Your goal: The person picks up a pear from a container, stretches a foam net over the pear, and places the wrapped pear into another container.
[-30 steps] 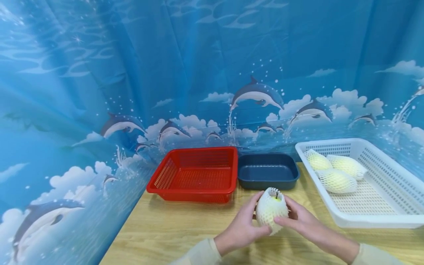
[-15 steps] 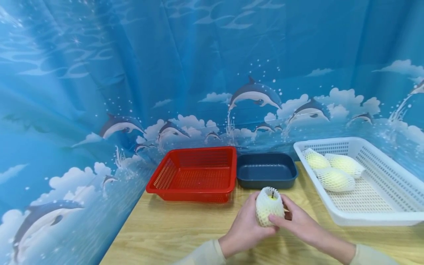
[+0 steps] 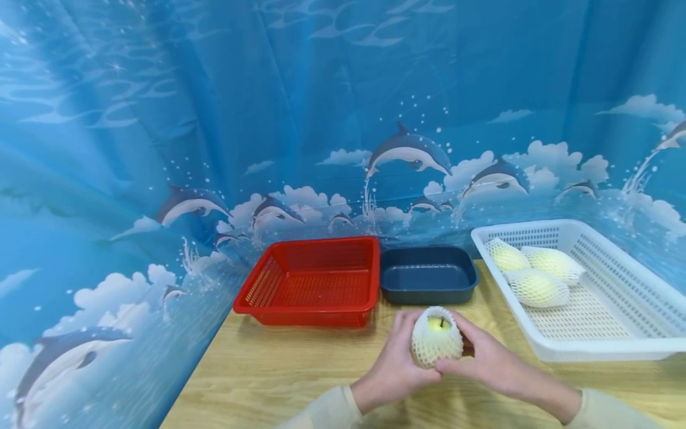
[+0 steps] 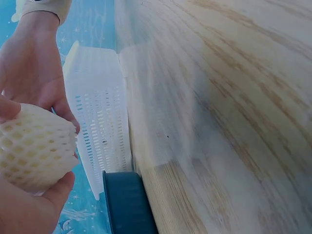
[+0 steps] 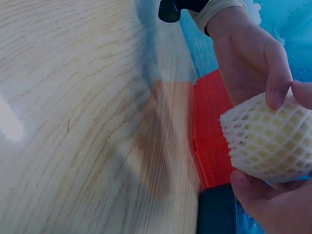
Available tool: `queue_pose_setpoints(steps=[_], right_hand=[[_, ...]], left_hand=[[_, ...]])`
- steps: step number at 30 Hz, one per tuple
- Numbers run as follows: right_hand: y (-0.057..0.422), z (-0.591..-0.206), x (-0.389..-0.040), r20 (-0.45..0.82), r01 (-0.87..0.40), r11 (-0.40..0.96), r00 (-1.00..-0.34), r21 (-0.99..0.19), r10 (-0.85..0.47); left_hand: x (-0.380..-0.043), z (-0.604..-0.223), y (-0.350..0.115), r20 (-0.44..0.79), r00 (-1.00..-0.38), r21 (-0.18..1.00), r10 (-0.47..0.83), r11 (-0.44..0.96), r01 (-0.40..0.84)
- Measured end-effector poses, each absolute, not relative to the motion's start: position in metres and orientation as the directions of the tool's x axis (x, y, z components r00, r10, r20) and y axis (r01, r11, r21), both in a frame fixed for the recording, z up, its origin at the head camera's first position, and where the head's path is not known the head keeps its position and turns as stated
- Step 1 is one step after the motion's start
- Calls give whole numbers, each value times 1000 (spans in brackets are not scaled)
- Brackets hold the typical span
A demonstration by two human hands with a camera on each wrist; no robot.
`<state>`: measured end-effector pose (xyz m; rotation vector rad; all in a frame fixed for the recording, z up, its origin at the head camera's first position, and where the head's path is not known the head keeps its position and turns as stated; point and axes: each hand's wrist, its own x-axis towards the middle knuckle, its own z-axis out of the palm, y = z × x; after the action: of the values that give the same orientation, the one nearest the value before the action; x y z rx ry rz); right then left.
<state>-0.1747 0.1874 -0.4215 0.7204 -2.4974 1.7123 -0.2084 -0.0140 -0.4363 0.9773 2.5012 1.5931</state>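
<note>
A pale yellow pear [image 3: 436,348] in a white foam net is held above the table's front part, its dark stem showing through the net's top opening. My left hand [image 3: 393,369] grips it from the left. From the right, my right hand [image 3: 485,357] grips it, thumb on the net's lower front. The thumbs come close together below the pear. In the left wrist view, the netted pear [image 4: 34,148] is between both hands, and the right wrist view shows the net [image 5: 270,136] from its other side. Some fingers are hidden behind the pear.
A red perforated basket [image 3: 316,310] and a dark blue tray [image 3: 429,297] stand behind the hands. At right is a white basket [image 3: 605,348] with several netted pears [image 3: 538,289] in its left part. The wooden table [image 3: 257,369] meets a dolphin-printed curtain [image 3: 321,119].
The pear is tilted, its stem end now turned more toward the head camera. My hands have closed in round it, the thumbs nearer each other. The head view has shifted slightly.
</note>
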Motion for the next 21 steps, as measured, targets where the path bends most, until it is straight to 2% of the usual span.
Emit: queue_pose_setpoints(steps=[7, 14, 21], right_hand=[[186, -423, -170, 349, -431, 394, -899, -812, -266], [188, -423, -168, 326, -376, 473, -926, -796, -188], [188, -419, -165, 311, -362, 493, -932, -791, -186]], left_hand=[[-207, -437, -11, 371, -769, 775, 521, 283, 565], [-202, -435, -5, 414, -763, 683, 496, 385, 621], [-202, -435, -4, 415, -754, 715, 509, 331, 616]])
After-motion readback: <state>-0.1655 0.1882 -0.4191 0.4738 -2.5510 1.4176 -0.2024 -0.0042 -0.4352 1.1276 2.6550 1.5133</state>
